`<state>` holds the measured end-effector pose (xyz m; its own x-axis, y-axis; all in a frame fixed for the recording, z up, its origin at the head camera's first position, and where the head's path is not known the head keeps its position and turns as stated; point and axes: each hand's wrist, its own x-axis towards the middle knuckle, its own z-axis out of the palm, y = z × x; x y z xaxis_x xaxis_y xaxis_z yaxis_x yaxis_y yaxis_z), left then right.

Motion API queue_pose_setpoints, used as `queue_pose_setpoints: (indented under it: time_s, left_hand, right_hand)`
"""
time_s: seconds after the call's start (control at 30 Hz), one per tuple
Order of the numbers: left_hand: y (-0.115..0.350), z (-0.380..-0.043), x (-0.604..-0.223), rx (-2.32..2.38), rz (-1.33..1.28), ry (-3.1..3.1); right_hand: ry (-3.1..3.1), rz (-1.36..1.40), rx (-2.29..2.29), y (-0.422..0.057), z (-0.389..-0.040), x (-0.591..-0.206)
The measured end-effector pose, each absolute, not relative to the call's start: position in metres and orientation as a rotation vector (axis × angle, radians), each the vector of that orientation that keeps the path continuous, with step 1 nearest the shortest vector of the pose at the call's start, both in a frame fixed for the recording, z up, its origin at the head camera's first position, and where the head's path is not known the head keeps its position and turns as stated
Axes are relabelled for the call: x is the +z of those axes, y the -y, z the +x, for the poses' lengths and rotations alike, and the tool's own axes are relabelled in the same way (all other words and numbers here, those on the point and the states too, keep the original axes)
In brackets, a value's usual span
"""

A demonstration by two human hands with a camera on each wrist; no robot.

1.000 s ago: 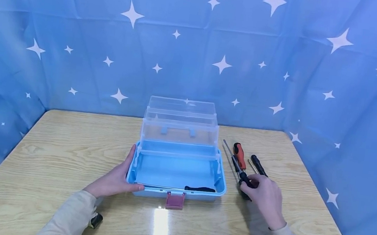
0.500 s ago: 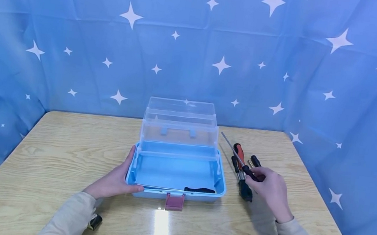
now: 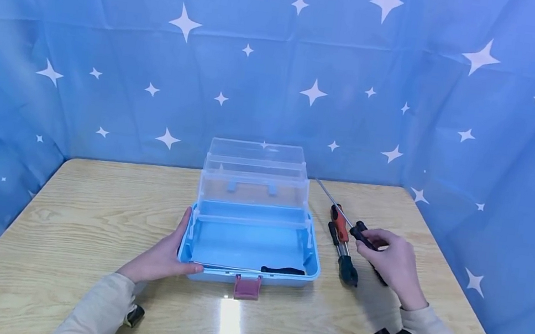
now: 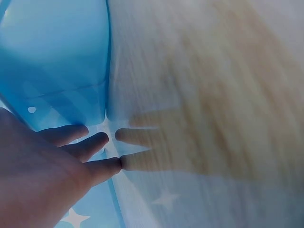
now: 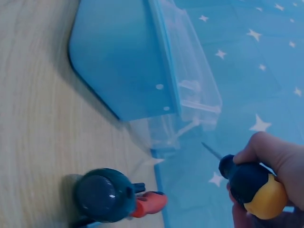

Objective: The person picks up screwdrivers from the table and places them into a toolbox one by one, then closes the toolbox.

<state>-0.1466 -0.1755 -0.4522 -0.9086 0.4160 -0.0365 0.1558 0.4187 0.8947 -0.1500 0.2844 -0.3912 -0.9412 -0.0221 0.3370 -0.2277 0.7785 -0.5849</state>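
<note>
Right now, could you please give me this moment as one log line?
left hand: touching box; right hand: holding screwdriver; lid: open; box: another screwdriver inside; table: other tools

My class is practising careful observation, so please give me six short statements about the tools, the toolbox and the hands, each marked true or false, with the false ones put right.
1. The right hand holds a screwdriver. True.
2. A black-handled tool lies inside the blue toolbox, along its front. True.
3. The toolbox is shut. False: its clear lid stands open.
4. Both hands hold tools. False: the left hand is at the toolbox's left end and holds no tool.
5. In the head view, a red-and-black handle lies to the right of the toolbox. True.
6. The held screwdriver's handle is all red. False: the right wrist view shows it dark with a yellow part.
</note>
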Motion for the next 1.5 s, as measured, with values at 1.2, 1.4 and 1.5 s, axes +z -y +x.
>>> queue_pose_setpoints:
  time_s: [1.2, 1.4, 1.5]
  left_hand:
    - [0.176, -0.147, -0.454, 1.455, 0.480, -2.443]
    - [0.175, -0.146, -0.453, 1.443, 0.472, -2.453]
    - [0.176, -0.145, -0.453, 1.438, 0.467, -2.453]
  right_hand:
    - [2.635, 0.213, 1.235, -0.285, -0.158, -0.364]
    - [2.611, 0.279, 1.300, -0.278, -0.162, -0.364]
    - [2.613, 0.321, 1.326, -0.275, -0.164, -0.368]
